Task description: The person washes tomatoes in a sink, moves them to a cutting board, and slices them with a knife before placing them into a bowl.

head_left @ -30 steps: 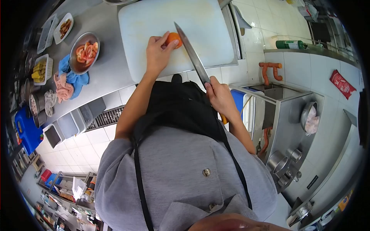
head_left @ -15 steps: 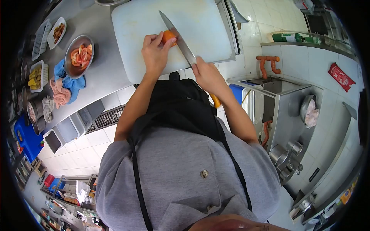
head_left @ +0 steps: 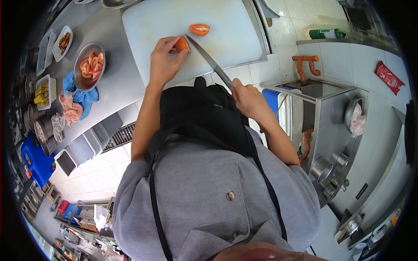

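Tomato now split since a moment ago: one half (head_left: 199,29) lying cut face up, far on cutting board (head_left: 226,48); other half (head_left: 181,44) pinched in left hand (head_left: 163,63) grip. Right hand (head_left: 249,99) clenched on knife (head_left: 209,61), blade drawn back beside held half. Cut complete.

Nothing here is showing lettering clear enough to read. The red packet (head_left: 388,77) lying on the tiled ledge is carrying pale print, and the green bottle (head_left: 327,33) is wearing a label, but both are blurring into smudges from where I stand.
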`<action>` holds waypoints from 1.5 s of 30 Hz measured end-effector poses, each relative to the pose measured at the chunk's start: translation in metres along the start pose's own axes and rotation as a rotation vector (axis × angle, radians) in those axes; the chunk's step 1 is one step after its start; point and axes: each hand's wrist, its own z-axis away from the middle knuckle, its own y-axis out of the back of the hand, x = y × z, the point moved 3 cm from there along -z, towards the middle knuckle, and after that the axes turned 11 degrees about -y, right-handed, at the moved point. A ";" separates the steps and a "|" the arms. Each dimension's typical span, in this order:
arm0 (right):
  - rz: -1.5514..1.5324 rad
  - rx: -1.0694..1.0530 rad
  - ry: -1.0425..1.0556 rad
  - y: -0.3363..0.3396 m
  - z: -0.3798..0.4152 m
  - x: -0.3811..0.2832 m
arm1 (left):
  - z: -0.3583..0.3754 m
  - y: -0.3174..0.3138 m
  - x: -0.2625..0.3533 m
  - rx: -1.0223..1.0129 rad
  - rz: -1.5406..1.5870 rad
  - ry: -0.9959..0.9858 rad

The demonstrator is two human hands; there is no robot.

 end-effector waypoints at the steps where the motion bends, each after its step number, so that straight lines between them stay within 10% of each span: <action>1: -0.010 -0.001 -0.009 -0.003 0.003 0.000 | 0.000 0.004 0.006 -0.013 0.003 -0.001; 45: 0.211 -0.030 0.148 0.019 0.019 -0.019 | 0.003 0.022 0.023 -0.218 -0.423 0.152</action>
